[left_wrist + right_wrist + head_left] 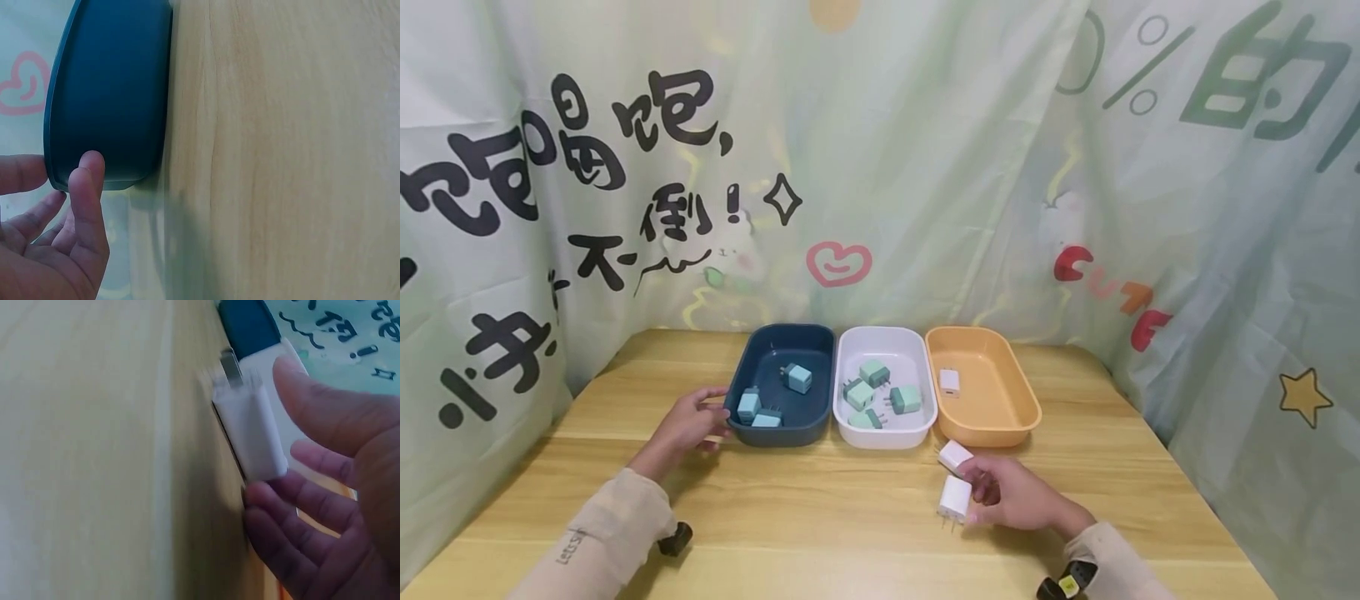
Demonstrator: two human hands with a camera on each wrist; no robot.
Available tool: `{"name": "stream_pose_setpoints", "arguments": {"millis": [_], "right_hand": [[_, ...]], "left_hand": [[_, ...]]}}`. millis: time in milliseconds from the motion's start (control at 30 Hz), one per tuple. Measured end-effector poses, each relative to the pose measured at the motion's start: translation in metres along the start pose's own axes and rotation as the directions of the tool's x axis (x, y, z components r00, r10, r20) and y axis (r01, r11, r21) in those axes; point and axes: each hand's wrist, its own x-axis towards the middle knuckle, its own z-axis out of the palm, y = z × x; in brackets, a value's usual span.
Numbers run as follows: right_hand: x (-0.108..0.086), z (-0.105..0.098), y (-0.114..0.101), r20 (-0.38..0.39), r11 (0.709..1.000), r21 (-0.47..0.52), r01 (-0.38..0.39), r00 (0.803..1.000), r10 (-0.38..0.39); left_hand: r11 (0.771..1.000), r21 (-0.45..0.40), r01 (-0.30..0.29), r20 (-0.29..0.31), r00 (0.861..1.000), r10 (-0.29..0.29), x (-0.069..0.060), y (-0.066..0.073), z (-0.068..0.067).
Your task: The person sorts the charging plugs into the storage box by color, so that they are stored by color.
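In the head view, my right hand is beside two white charger plugs, with fingers at the farther charger plug and thumb close to the nearer charger plug. One white charger plug shows in the right wrist view, its lower end by the fingertips and the thumb apart from it. Whether it touches the table cannot be told. My left hand touches the left side of the dark blue tray; its fingers rest around the tray's corner in the left wrist view.
Three light blue charger plugs lie in the blue tray. Beside it, the white tray holds several green charger plugs. A white charger plug lies in the orange tray. A printed curtain hangs behind the wooden table.
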Motion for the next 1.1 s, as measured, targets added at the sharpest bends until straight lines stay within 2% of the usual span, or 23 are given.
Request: {"name": "stream_pose_setpoints", "arguments": {"millis": [167,300,633,833,1100], "right_hand": [[0.004,0.001,-0.006,0.014,0.984,-0.173,-0.046,0.999,0.05],[0.006,0.003,-0.008,0.002,0.973,-0.217,-0.083,0.996,0.086],[0.001,0.002,-0.008,-0.036,0.998,-0.038,-0.042,0.999,0.041],[0.006,-0.008,-0.014,-0.09,1.0,0.007,0.006,0.996,-0.006],[0.018,-0.026,-0.018,-0.139,0.998,0.057,0.04,0.99,-0.031]], "left_hand": [[1.0,-0.001,0.002,0.0,1.0,-0.002,0.003,0.001,0.001],[1.0,-0.018,-0.022,0.005,1.0,0.022,0.004,0.0,0.001],[1.0,0.006,0.006,0.002,1.0,-0.006,0.002,0.001,0.0],[1.0,0.001,-0.002,0.006,1.0,0.002,0.003,-0.001,0.0],[1.0,-0.009,-0.004,0.008,1.0,0.004,0.002,-0.001,-0.001]]}}
